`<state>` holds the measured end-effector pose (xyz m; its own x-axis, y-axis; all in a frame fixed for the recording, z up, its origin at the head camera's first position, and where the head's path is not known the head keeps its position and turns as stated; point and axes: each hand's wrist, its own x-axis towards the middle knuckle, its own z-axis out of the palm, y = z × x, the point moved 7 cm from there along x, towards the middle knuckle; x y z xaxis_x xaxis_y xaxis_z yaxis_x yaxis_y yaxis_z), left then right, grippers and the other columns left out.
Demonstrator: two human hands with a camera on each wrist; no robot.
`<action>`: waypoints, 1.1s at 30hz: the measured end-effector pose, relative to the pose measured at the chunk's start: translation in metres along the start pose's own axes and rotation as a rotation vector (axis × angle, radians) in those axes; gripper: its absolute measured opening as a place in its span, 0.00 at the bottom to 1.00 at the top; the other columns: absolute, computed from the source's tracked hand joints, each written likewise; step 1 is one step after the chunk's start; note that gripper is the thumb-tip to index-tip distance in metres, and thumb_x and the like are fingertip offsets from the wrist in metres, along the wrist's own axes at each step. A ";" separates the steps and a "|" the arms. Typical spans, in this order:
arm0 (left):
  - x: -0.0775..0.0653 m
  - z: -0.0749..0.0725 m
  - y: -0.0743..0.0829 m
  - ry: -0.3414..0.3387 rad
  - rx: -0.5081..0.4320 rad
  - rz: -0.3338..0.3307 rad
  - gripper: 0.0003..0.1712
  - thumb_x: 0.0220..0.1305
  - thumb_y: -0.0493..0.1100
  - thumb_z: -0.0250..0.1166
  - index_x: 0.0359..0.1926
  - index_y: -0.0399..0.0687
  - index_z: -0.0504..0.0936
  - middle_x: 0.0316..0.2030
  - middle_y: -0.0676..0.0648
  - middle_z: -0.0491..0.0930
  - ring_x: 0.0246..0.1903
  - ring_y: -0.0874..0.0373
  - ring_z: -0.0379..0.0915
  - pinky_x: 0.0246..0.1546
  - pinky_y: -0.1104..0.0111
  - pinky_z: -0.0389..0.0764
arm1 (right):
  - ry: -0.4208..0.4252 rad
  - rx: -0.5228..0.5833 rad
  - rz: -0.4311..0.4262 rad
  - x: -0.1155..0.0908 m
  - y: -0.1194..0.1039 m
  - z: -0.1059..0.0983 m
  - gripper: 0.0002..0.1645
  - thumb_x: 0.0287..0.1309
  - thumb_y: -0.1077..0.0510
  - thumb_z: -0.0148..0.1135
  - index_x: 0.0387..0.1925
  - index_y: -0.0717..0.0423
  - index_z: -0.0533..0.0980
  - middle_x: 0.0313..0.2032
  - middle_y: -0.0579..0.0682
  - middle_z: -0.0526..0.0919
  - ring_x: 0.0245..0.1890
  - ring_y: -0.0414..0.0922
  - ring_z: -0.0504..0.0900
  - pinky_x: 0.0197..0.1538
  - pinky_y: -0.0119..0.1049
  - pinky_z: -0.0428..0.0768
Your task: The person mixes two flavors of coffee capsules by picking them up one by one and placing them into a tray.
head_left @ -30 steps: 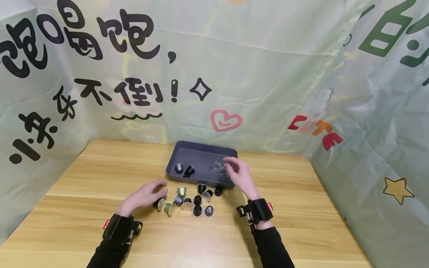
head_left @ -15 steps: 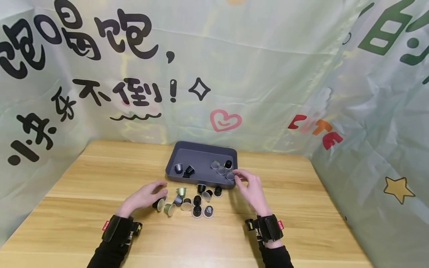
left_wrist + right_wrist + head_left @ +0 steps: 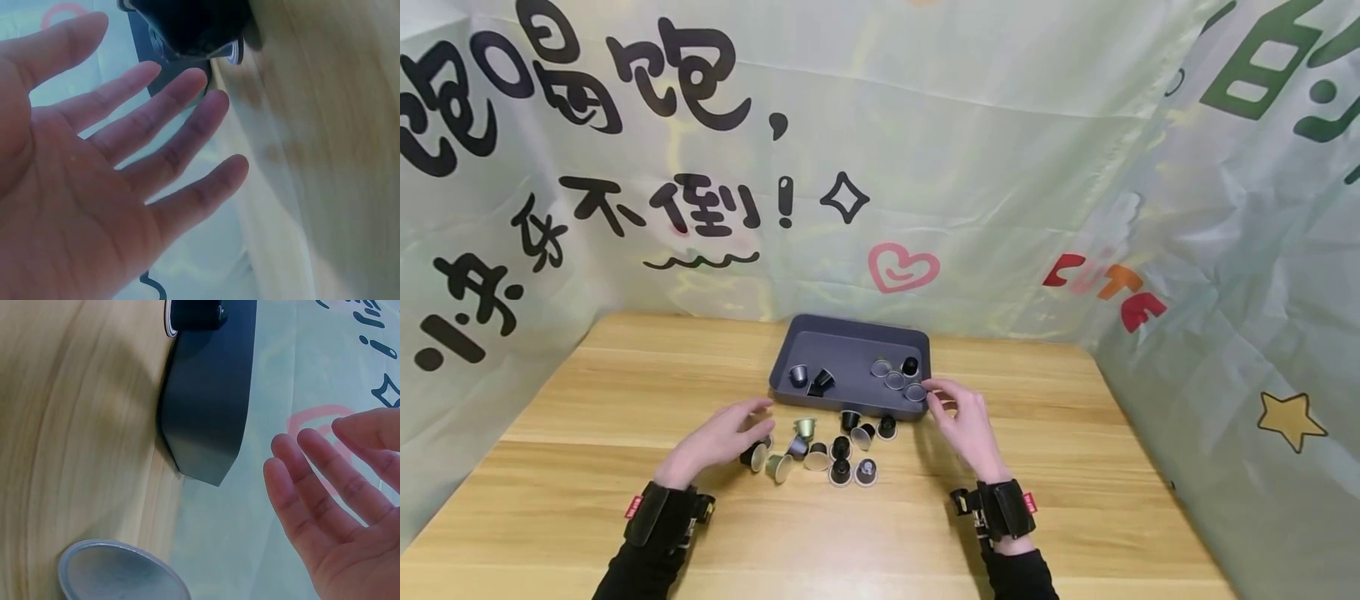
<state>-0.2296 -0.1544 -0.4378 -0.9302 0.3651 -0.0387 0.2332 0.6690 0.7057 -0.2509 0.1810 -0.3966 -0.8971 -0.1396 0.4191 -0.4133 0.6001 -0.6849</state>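
Note:
Beside a loose group of coffee capsules, my left hand (image 3: 718, 437) hovers low over the table; a black capsule (image 3: 753, 456) lies just under its fingertips. The left wrist view shows its fingers spread and relaxed, with a dark capsule (image 3: 194, 25) ahead. My right hand (image 3: 966, 421) is at the right edge of the dark grey tray (image 3: 850, 329), fingers loosely bent, nothing visible between them. Near its fingertips, inside the tray, are silver-lidded capsules (image 3: 914, 392) and an upright black capsule (image 3: 910, 367). At the tray's left end lie a blue-grey capsule (image 3: 798, 376) and black ones (image 3: 823, 380).
Between the hands, in front of the tray, lie a gold capsule (image 3: 805, 428), a green capsule (image 3: 779, 468), a blue capsule (image 3: 797, 447) and several black ones (image 3: 840, 472). A printed cloth (image 3: 985, 208) hangs behind the wooden table (image 3: 1075, 467).
My right hand has drawn back from over the tray's right end to its edge, uncovering the upright black capsule, and has since stayed about still. The left hand has barely moved.

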 end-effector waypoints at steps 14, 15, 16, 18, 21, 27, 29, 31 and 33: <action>-0.004 -0.008 -0.004 0.185 0.188 -0.147 0.26 0.70 0.50 0.63 0.57 0.32 0.78 0.47 0.32 0.85 0.45 0.42 0.83 0.47 0.47 0.85 | 0.013 -0.008 -0.042 -0.002 0.000 0.002 0.13 0.62 0.69 0.62 0.47 0.64 0.83 0.45 0.60 0.89 0.39 0.51 0.88 0.42 0.35 0.88; -0.004 -0.008 -0.002 0.205 0.209 -0.145 0.26 0.70 0.51 0.63 0.56 0.32 0.79 0.47 0.32 0.85 0.45 0.41 0.83 0.47 0.47 0.84 | 0.012 -0.008 -0.045 -0.002 0.000 0.002 0.13 0.62 0.69 0.62 0.47 0.64 0.83 0.45 0.60 0.89 0.39 0.52 0.88 0.42 0.36 0.88; -0.005 -0.008 0.000 0.220 0.225 -0.145 0.26 0.69 0.51 0.63 0.56 0.33 0.79 0.48 0.32 0.85 0.45 0.40 0.82 0.46 0.47 0.84 | 0.011 -0.007 -0.045 -0.002 0.000 0.002 0.13 0.62 0.69 0.62 0.47 0.64 0.83 0.45 0.60 0.89 0.39 0.52 0.88 0.42 0.36 0.88; -0.005 -0.007 0.003 0.240 0.253 -0.150 0.26 0.69 0.52 0.64 0.55 0.33 0.80 0.48 0.32 0.84 0.44 0.40 0.82 0.44 0.48 0.84 | 0.011 -0.003 -0.050 -0.002 -0.001 0.002 0.12 0.62 0.69 0.61 0.47 0.64 0.83 0.45 0.60 0.89 0.39 0.52 0.88 0.42 0.37 0.88; -0.006 -0.005 0.007 0.240 0.283 -0.159 0.26 0.68 0.53 0.64 0.54 0.34 0.80 0.48 0.32 0.83 0.44 0.40 0.81 0.43 0.48 0.84 | 0.010 0.002 -0.061 -0.001 -0.003 0.003 0.12 0.62 0.69 0.61 0.47 0.66 0.83 0.45 0.61 0.89 0.39 0.53 0.88 0.43 0.40 0.89; -0.004 0.000 0.008 0.226 0.305 -0.152 0.25 0.68 0.52 0.65 0.54 0.37 0.81 0.49 0.33 0.83 0.45 0.40 0.81 0.43 0.48 0.84 | -0.001 -0.001 -0.077 -0.001 -0.005 0.003 0.13 0.62 0.70 0.61 0.47 0.66 0.83 0.45 0.62 0.89 0.40 0.54 0.88 0.44 0.45 0.89; -0.004 0.001 0.008 0.220 0.289 -0.149 0.23 0.67 0.51 0.66 0.53 0.37 0.82 0.48 0.34 0.83 0.44 0.42 0.81 0.43 0.49 0.84 | -0.005 -0.002 -0.081 -0.001 -0.005 0.004 0.12 0.62 0.70 0.61 0.47 0.66 0.83 0.44 0.63 0.89 0.40 0.53 0.88 0.44 0.46 0.89; -0.003 0.002 0.007 0.212 0.266 -0.147 0.21 0.66 0.49 0.67 0.52 0.38 0.82 0.46 0.35 0.83 0.43 0.45 0.80 0.41 0.51 0.84 | -0.007 -0.005 -0.087 -0.001 -0.005 0.004 0.12 0.62 0.70 0.61 0.47 0.66 0.83 0.44 0.63 0.89 0.40 0.52 0.88 0.44 0.45 0.88; -0.002 0.004 0.007 0.206 0.241 -0.147 0.19 0.66 0.46 0.67 0.51 0.38 0.83 0.45 0.37 0.83 0.41 0.48 0.79 0.39 0.55 0.84 | -0.008 -0.008 -0.092 0.000 -0.006 0.004 0.12 0.62 0.70 0.61 0.46 0.66 0.83 0.44 0.62 0.89 0.40 0.52 0.87 0.44 0.45 0.88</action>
<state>-0.2250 -0.1481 -0.4354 -0.9907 0.1320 0.0336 0.1303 0.8474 0.5147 -0.2488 0.1741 -0.3956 -0.8567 -0.2011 0.4750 -0.4928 0.5909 -0.6387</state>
